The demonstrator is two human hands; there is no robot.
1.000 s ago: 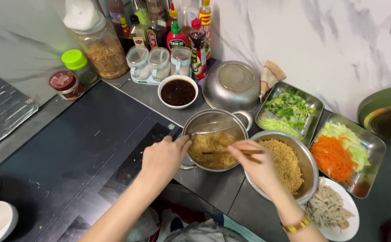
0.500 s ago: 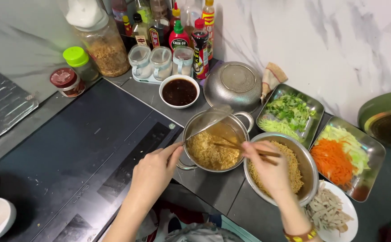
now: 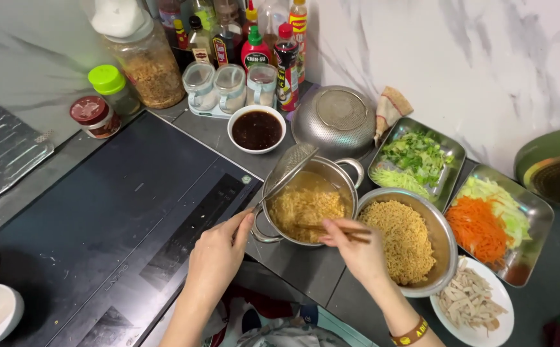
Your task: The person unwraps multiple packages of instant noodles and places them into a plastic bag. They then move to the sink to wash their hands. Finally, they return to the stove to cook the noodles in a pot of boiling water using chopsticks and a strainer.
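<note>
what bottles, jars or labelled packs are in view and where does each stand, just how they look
Red sauce bottle: back row, green cap, dark label.
Dark bottle: right of it, red cap, red label.
Large jar: back left, white lid, brown crumbs.
Small jar: beside it, green lid.
Squat jar: left, red lid.

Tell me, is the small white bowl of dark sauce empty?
No, the small white bowl is filled nearly to its rim with dark brown sauce.

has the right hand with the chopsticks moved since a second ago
Yes. The right hand has drawn back toward the person, off the rim of the noodle bowl; the chopsticks now reach into the pot.
</note>
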